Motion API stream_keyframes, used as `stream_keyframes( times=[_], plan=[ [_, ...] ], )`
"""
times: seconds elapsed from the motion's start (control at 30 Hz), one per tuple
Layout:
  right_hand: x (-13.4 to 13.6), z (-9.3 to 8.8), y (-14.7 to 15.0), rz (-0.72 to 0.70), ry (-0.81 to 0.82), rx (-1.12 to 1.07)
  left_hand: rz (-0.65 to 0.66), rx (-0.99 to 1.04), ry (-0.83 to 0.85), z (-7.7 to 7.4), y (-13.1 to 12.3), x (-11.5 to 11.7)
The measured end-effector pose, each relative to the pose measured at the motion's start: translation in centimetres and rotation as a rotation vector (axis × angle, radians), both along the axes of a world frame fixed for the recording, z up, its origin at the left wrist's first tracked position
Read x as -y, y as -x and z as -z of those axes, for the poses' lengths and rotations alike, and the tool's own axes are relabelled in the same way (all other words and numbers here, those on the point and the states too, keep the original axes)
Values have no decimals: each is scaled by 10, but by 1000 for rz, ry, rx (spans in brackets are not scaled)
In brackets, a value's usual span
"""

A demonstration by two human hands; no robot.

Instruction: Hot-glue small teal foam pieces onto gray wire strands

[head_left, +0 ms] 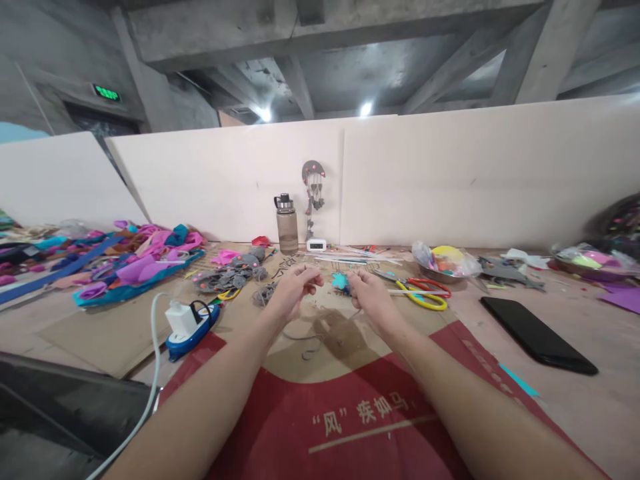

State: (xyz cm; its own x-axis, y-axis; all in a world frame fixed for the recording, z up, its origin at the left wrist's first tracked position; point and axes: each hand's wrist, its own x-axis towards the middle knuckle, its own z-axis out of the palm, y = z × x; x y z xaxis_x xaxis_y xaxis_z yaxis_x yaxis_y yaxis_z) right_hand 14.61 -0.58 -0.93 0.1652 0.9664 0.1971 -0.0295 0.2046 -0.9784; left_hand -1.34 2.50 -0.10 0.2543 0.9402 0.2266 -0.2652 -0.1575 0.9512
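Location: a bare concrete ceiling over a workbench backed by tall white foam boards [450, 180]. The bench top is covered with brown cardboard sheeting [125, 333], overlaid near me by a red printed sheet with white lettering [350, 427].

Hands: both of my forearms reach forward over the red sheet. My left hand [295, 287] is closed in a pinch, fingertips drawn together on a thin grey thread [307, 339] that hangs in a loop below, above the cardboard. My right hand [369, 293] is likewise pinched, its fingertips closed on a small teal felt piece [341, 281], which sits between the two hands, raised off the bench. The thread's run between the hands is too fine to trace.

Surroundings: yellow-handled scissors [425, 300] lie just right of my right hand, a flat black phone [537, 333] further right. Behind the hands stand a clear water bottle with a grey cap [287, 227] and a small white clock [316, 245]. A heap of grey felt cut-outs [230, 277] lies left of my left hand; a white plug on a blue power block [187, 325] sits nearer, left.
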Motion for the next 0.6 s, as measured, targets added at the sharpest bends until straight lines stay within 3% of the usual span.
stream_keyframes(
  times=[0.13, 0.3, 0.47, 0.6],
  plan=[
    [-5, 0, -5, -11, 110, -189, -12, -26, 22, 7, 2, -7],
    [-3, -3, -6, -10, 112, -222, 12, -110, -5, 15, -1, -11],
    [1, -3, -2, -40, 108, -204, -78, -292, -119, 23, -4, -14],
    [3, -2, -1, -45, 146, -167, -169, -280, -128, 25, -5, -16]
  ],
)
